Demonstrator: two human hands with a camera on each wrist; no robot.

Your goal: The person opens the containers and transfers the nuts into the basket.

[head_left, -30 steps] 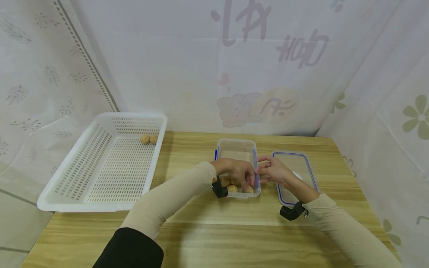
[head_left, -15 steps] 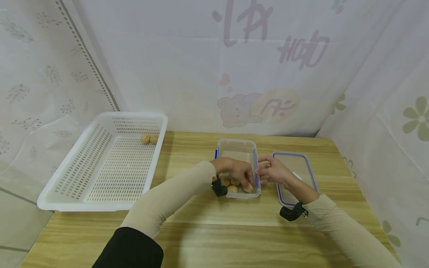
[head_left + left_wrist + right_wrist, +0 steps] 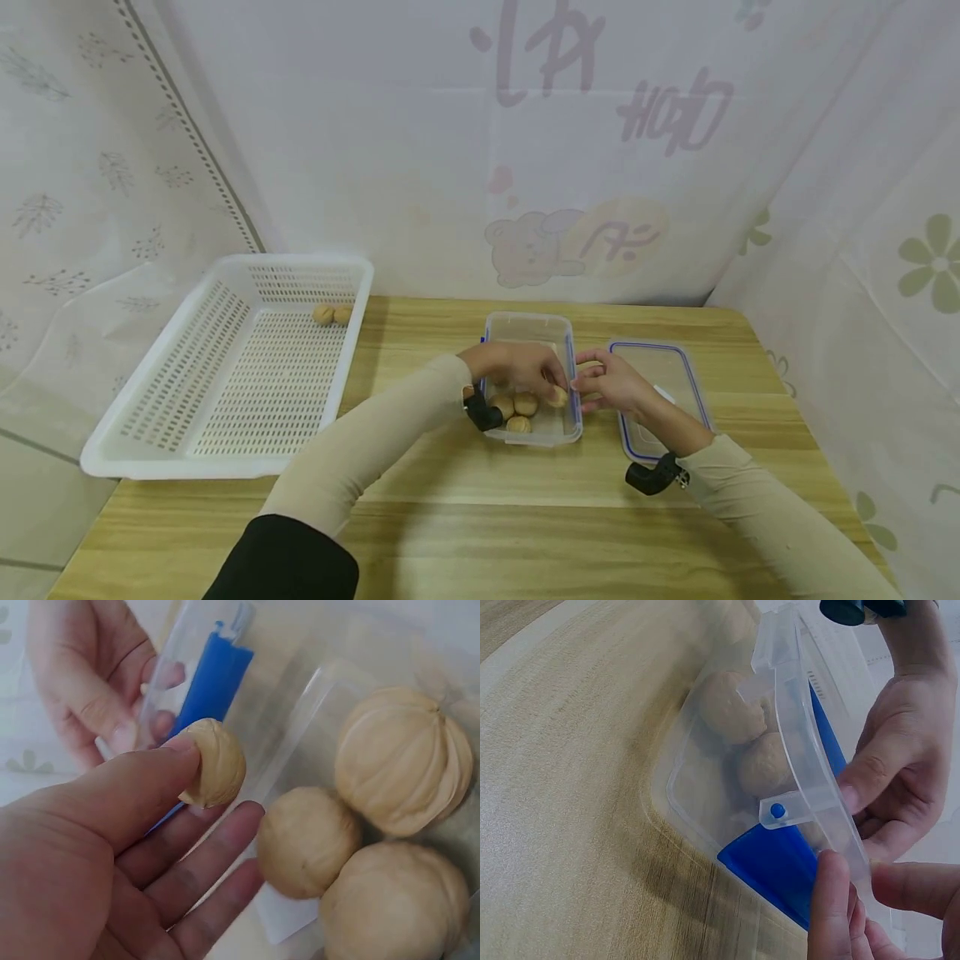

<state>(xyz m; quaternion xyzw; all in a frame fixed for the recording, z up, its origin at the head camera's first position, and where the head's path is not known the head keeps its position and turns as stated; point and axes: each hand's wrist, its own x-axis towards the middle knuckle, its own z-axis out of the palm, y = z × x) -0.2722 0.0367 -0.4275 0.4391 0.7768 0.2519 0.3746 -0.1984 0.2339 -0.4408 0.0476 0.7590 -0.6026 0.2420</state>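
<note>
Wood-grained surface (image 3: 465, 542), light yellow-brown, its far edge meeting a pale rear cloth (image 3: 375, 175). The rear cloth bears faded purple lettering (image 3: 675, 117), a small pink heart (image 3: 500, 179) and, below, a pinkish bear print (image 3: 517, 250) beside a pale oval motif (image 3: 626, 232). Left: white cloth with grey leaf sprigs (image 3: 116, 171), bordered by a dark dotted line (image 3: 183, 117). Right: white cloth with green flower prints (image 3: 940, 263).

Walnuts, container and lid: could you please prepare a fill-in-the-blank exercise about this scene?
The white basket holds ____ walnuts.
The ____ hand pinches one walnut.
A latch of the container is coloured ____.
In the head view, the lid lies to the ____ of the container.

Missing words: two; left; blue; right.
</note>
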